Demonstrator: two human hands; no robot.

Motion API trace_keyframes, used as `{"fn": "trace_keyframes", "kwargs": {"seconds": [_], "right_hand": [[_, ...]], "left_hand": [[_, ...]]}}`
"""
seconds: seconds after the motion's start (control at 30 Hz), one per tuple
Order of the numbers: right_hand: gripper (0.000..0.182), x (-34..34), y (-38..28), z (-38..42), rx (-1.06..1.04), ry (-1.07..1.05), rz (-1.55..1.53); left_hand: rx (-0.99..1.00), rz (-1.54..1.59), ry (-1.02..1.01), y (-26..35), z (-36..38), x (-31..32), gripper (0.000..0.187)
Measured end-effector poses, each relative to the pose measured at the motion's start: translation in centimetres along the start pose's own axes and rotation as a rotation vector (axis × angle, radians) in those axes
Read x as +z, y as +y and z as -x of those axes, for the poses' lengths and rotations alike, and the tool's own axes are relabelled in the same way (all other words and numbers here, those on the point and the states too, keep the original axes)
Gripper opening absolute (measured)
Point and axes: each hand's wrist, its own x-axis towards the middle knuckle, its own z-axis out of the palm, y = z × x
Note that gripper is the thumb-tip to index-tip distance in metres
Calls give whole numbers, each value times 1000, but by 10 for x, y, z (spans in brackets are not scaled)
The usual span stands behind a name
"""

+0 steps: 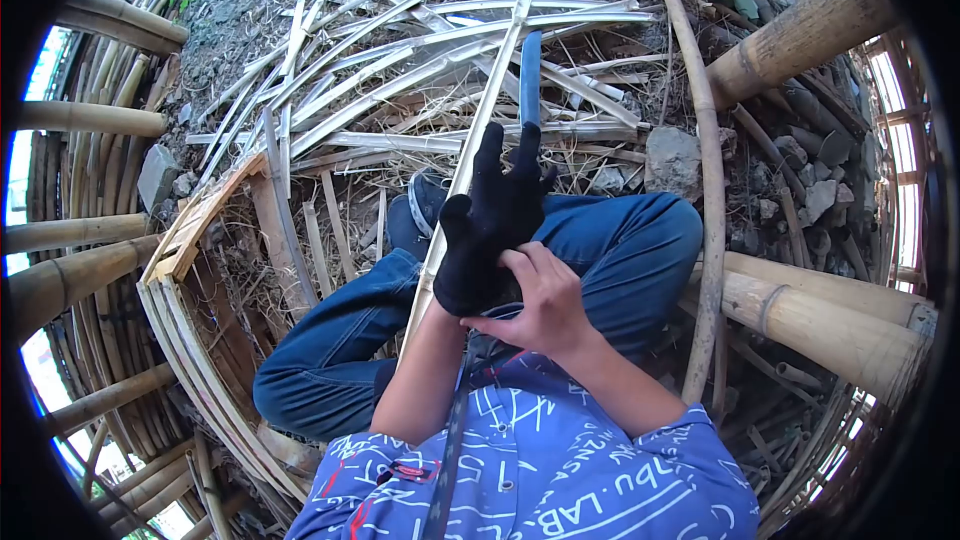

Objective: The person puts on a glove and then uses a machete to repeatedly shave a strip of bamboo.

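My left hand (490, 225) wears a black knit glove, its fingers spread and stretched forward above my lap. The bare fingers of my right hand (540, 305) pinch the glove (470, 280) near the wrist. Beyond the gloved fingertips shows a long bluish blade (530, 80); its lower end is hidden behind the glove, and no grip on it is visible. A long pale split bamboo strip (480, 125) slants under the left hand, across my crossed legs (350, 340).
Many split bamboo strips (400, 50) lie piled ahead. A thin pole (705, 140) runs along my right, near thick bamboo poles (820, 315). Rocks (675, 160) lie beside it. A bundle of bent strips (185, 350) stands at my left.
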Motion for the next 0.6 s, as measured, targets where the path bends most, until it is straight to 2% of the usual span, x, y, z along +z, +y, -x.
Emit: {"fn": "trace_keyframes", "kwargs": {"seconds": [0.07, 0.1, 0.13, 0.17, 0.2, 0.27, 0.33, 0.37, 0.4, 0.47, 0.6], "right_hand": [[37, 1, -3, -3, -24, -149, 86], [30, 8, -2, 3, -26, -220, 88], [30, 11, 0, 4, -24, -220, 90], [26, 13, 2, 4, -24, -198, 85], [22, 15, 5, 4, -26, -177, 80], [17, 20, 14, 7, -47, -176, 83], [17, 18, 25, 11, -201, -372, -115], [17, 21, 24, 19, -166, -427, -205], [17, 22, 24, 24, -165, -431, -208], [16, 22, 25, 26, -155, -540, -250], [15, 14, 13, 21, -198, -481, -256]], "left_hand": [[-47, -2, 32, -7, -2, -14, 76], [11, 94, 46, -18, -9, -19, 73], [66, 193, 61, -26, -14, -25, 70], [85, 241, -91, -25, -18, -29, 65], [86, 245, -91, -24, -18, -31, 65], [101, 79, 1, -21, -14, -35, 63], [112, -93, 89, -15, -12, -39, 61], [115, -178, 136, -12, -11, -38, 61], [193, -596, 195, -6, -16, -34, 62], [255, -295, 191, -9, -26, -36, 79], [276, -222, 93, -11, -28, -38, 89]]}}
